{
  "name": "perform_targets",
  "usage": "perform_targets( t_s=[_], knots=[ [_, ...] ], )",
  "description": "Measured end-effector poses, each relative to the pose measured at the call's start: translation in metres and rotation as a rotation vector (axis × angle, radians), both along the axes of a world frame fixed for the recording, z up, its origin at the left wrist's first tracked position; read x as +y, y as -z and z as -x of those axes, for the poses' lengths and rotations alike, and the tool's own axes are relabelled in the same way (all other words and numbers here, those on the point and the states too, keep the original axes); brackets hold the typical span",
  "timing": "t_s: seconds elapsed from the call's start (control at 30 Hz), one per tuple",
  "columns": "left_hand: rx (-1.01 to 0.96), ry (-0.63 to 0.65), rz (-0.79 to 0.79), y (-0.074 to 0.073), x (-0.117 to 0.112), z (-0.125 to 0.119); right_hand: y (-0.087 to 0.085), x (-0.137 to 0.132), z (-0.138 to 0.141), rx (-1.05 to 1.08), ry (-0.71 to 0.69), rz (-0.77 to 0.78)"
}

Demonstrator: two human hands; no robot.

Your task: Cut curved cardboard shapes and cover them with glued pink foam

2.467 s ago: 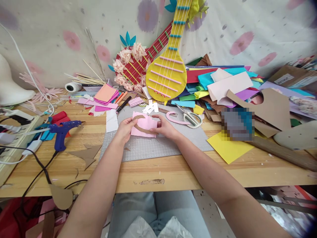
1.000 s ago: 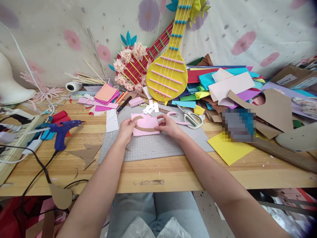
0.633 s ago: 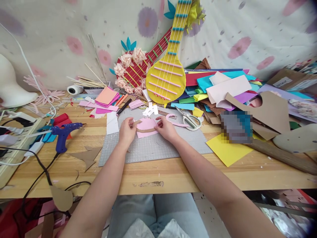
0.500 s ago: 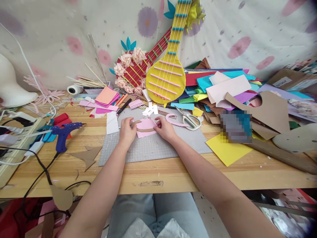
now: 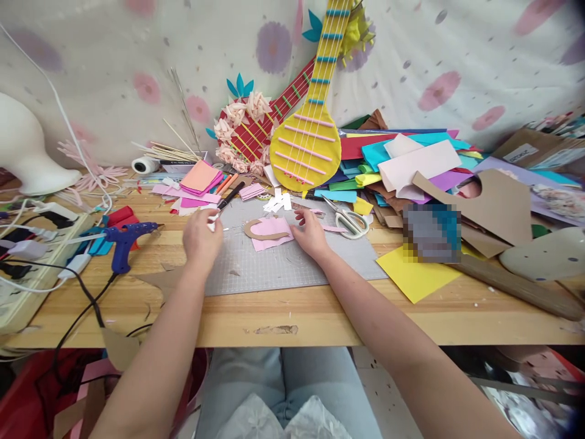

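A curved brown cardboard piece (image 5: 265, 236) lies on a small pink sheet (image 5: 270, 226) upon the grey cutting mat (image 5: 256, 271). My right hand (image 5: 311, 234) rests at the sheet's right edge, its fingers loosely apart and holding nothing that I can see. Left of the cardboard, my left hand (image 5: 201, 241) is closed, with a bit of white showing at its fingertips; I cannot make out what it holds. Beyond my right hand lies a pink curved strip (image 5: 336, 229), partly hidden, near white-handled scissors (image 5: 351, 222). A black pen (image 5: 231, 195) lies behind my left hand.
A blue glue gun (image 5: 125, 241) with its cable stands at left beside a power strip (image 5: 41, 262). Coloured sheets (image 5: 418, 160) are piled at right, near a yellow sheet (image 5: 418, 274). Yellow (image 5: 306, 146) and red (image 5: 249, 131) model instruments lean at the back.
My left hand has let go of the cardboard and moved left. My right hand has shifted slightly right, off the cardboard's end. The cardboard and pink sheet now lie uncovered. The view has shifted slightly.
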State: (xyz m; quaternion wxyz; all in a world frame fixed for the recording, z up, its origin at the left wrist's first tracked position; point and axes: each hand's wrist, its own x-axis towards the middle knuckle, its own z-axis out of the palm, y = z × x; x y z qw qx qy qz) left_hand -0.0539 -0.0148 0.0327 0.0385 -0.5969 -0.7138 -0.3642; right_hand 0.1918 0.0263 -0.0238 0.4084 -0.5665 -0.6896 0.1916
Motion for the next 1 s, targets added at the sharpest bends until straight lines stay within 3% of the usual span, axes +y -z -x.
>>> perform_targets(
  t_s=[0.13,0.23,0.37,0.47,0.53,0.67,0.73,0.8,0.9,1.0],
  knots=[
    [0.09,-0.345,0.181,-0.012,-0.033,0.06,-0.001,-0.002,0.001,-0.001,-0.017,0.011],
    [0.023,-0.503,0.093,-0.01,-0.049,0.109,-0.001,-0.002,0.001,0.002,-0.026,0.003],
    [-0.12,-0.584,0.003,0.003,-0.043,0.154,-0.001,-0.003,0.002,0.003,-0.02,-0.012],
    [-0.226,-0.553,0.13,0.005,-0.032,0.167,-0.001,-0.003,0.001,-0.005,-0.016,-0.028],
    [-0.181,-0.54,0.212,-0.005,-0.031,0.165,-0.002,-0.004,0.001,-0.011,-0.013,-0.038],
    [0.0,-0.557,0.219,-0.045,-0.042,0.129,-0.008,-0.01,0.005,0.021,-0.041,-0.083],
    [0.068,-0.587,0.206,-0.065,-0.044,0.094,-0.013,-0.016,0.013,0.058,-0.104,-0.106],
    [0.124,-0.485,0.15,-0.077,-0.042,0.051,-0.018,-0.024,0.022,0.105,-0.208,-0.088],
    [0.116,-0.219,0.087,-0.073,-0.03,-0.018,-0.023,-0.036,0.034,0.231,-0.43,0.042],
    [0.094,0.073,0.113,-0.051,-0.017,-0.077,-0.024,-0.041,0.041,0.49,-0.578,0.234]
  ],
)
